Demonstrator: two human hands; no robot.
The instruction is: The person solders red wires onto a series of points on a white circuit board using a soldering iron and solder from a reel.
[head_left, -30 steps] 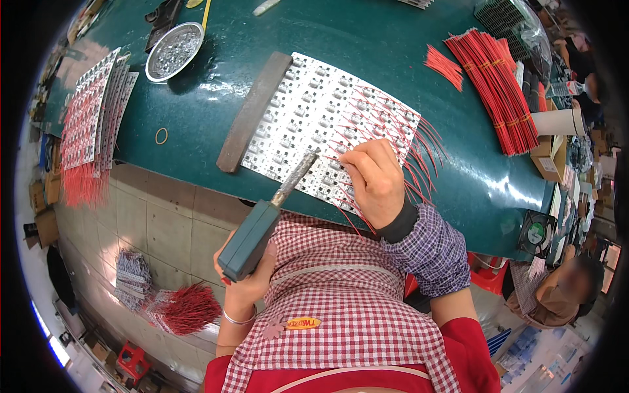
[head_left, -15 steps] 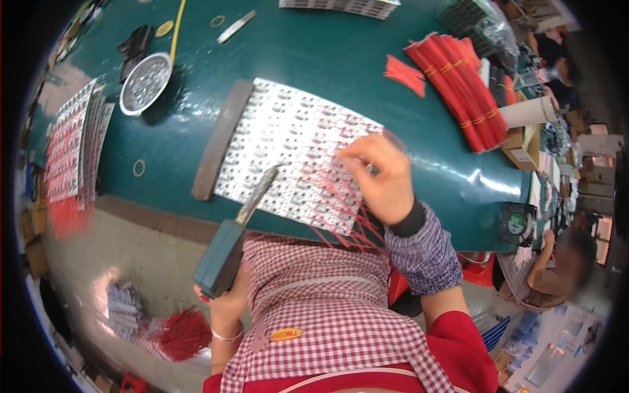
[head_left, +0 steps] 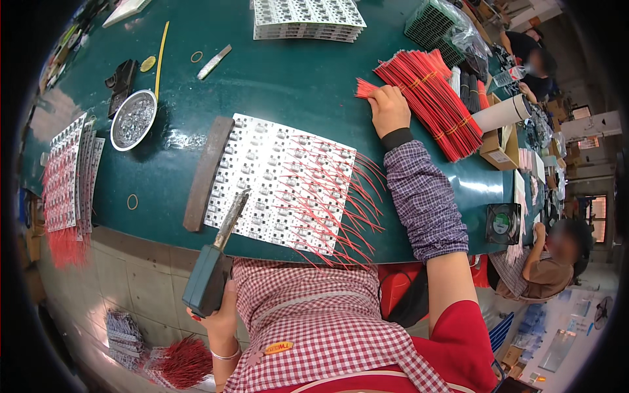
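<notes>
My left hand (head_left: 223,318) grips the dark green handle of a soldering gun (head_left: 208,278), whose metal barrel points up over a white circuit board sheet (head_left: 252,173). Its tip is over the middle of the sheet; whether it touches cannot be told. Rows of thin red wires (head_left: 354,196) stick out from the sheet's right half and hang past its right and near edges. My right hand (head_left: 391,112) is away from the sheet at the upper right, fingers closed on a small loose bunch of red wires (head_left: 365,88). Tied bundles of red wires (head_left: 436,98) lie right beside it.
A dark bar (head_left: 209,177) lies along the sheet's left edge. Farther left are a metal bowl (head_left: 134,121) and wired board sheets (head_left: 69,177). A board stack (head_left: 308,19) and a knife (head_left: 214,62) lie at the back. At right stand a fan (head_left: 503,223) and a seated person (head_left: 550,262).
My right hand has moved from the sheet's wires up and right to the loose red wires. My left hand still holds the soldering gun over the sheet. The view has shifted a little.
</notes>
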